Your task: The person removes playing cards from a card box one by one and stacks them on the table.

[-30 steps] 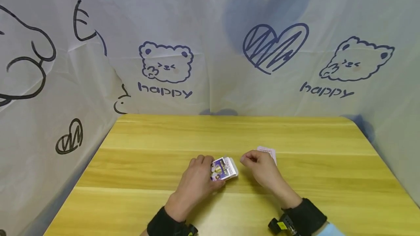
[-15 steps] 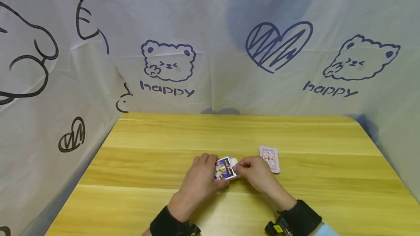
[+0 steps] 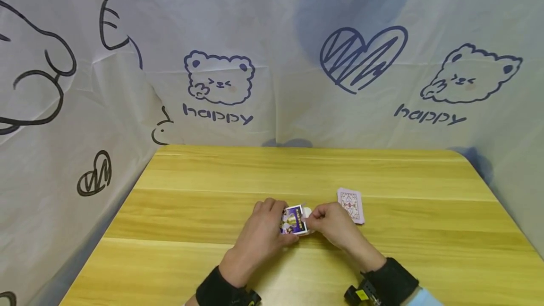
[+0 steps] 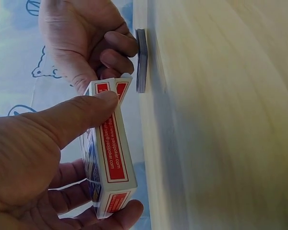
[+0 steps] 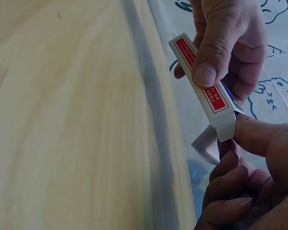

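My left hand (image 3: 258,235) holds a small playing card box (image 3: 293,219) with a purple printed front above the table. In the left wrist view its thumb presses the red-and-white side, with fingers behind the box. The end facing my right hand (image 3: 337,230) is open. There a white end flap (image 5: 208,145) sticks out in the right wrist view. My right thumb and fingers pinch the box at this open end. Whether anything is inside the box is hidden. A deck of playing cards (image 3: 351,206) lies squared and face down just beyond my right hand.
The wooden table (image 3: 204,174) runs back to a white cloth wall (image 3: 289,103) with drawn bears and hearts. Another cloth wall (image 3: 38,169) stands along the left. Each wrist wears a black strap with a small camera.
My right hand has moved left from beside the deck to the box's open end and touches it. More of the deck shows now. The box, still in my left hand, has turned slightly.
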The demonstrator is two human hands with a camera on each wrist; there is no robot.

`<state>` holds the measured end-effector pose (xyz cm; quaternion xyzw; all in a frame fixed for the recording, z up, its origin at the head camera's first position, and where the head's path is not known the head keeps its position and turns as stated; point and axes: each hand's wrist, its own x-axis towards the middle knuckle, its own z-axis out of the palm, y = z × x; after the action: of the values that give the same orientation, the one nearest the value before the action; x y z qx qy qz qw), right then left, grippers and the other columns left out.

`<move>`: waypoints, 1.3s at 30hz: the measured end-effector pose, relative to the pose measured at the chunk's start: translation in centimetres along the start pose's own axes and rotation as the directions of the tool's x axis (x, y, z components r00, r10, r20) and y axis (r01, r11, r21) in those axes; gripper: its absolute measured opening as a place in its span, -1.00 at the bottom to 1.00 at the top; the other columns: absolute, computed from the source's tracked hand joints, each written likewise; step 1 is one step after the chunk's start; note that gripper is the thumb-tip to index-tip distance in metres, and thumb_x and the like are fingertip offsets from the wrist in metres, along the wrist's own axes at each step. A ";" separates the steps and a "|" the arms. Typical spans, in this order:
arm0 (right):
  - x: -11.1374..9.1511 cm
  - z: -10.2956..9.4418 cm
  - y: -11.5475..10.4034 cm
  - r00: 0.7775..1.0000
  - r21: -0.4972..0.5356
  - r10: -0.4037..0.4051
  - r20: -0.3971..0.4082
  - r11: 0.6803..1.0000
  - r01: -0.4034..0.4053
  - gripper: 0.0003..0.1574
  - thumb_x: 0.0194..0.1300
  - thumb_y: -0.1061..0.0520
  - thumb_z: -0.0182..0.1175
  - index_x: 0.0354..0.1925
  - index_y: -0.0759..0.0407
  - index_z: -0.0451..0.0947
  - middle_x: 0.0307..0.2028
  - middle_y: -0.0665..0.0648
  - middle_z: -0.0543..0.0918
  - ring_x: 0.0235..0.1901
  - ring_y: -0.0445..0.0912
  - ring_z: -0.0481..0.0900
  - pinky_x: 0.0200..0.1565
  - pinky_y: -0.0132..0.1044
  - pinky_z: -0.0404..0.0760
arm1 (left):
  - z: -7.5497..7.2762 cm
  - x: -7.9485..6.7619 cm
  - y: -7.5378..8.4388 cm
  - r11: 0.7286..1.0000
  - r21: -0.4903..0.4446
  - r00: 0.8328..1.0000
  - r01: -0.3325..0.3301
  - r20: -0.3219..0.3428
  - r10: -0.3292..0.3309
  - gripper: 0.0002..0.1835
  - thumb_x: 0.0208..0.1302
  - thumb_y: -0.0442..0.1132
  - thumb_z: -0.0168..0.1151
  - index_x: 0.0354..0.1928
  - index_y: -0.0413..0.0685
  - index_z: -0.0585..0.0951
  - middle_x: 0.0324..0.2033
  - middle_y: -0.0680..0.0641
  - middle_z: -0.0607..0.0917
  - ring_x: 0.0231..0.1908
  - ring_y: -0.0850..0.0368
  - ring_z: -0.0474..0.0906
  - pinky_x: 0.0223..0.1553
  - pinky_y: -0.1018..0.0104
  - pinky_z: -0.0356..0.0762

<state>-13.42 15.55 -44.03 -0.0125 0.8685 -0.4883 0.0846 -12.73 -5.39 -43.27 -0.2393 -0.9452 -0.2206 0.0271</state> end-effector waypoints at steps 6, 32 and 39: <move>0.2 0.0 0.3 0.999 0.004 -0.012 0.033 1.000 0.012 -0.72 0.26 0.21 0.43 -0.58 0.18 0.65 -0.61 -0.03 0.57 -0.58 -0.16 0.35 -0.53 -0.39 0.24 | 0.0 -0.1 0.0 1.000 0.012 1.000 -0.022 -0.015 0.022 -0.27 0.08 0.03 0.68 0.19 -0.20 0.58 0.02 -0.18 0.64 -0.03 -0.09 0.54 -0.05 0.14 0.58; 0.4 -1.4 0.1 0.988 0.171 0.117 -0.096 0.980 -0.099 -0.72 0.38 0.06 0.41 -0.24 0.30 0.74 -0.39 0.08 0.65 -0.42 -0.11 0.43 -0.43 -0.33 0.39 | -0.4 0.1 -0.2 0.990 0.027 0.987 0.140 -0.085 -0.137 -0.24 0.09 0.13 0.64 0.13 -0.32 0.61 -0.12 -0.17 0.65 -0.21 0.01 0.49 -0.36 0.25 0.52; 0.6 -1.7 0.2 0.980 0.340 0.157 -0.124 0.934 -0.107 -0.77 0.44 0.15 0.36 -0.16 0.35 0.70 -0.42 0.08 0.69 -0.51 -0.14 0.49 -0.52 -0.35 0.49 | -0.5 0.1 -0.2 0.989 0.034 0.986 0.147 -0.090 -0.143 -0.23 0.08 0.14 0.65 0.13 -0.30 0.61 -0.14 -0.15 0.64 -0.22 0.01 0.49 -0.35 0.24 0.51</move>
<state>-14.31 17.05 -43.39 0.0970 0.7767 -0.6201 0.0532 -12.98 -5.73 -42.86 -0.1595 -0.9623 -0.2128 0.0570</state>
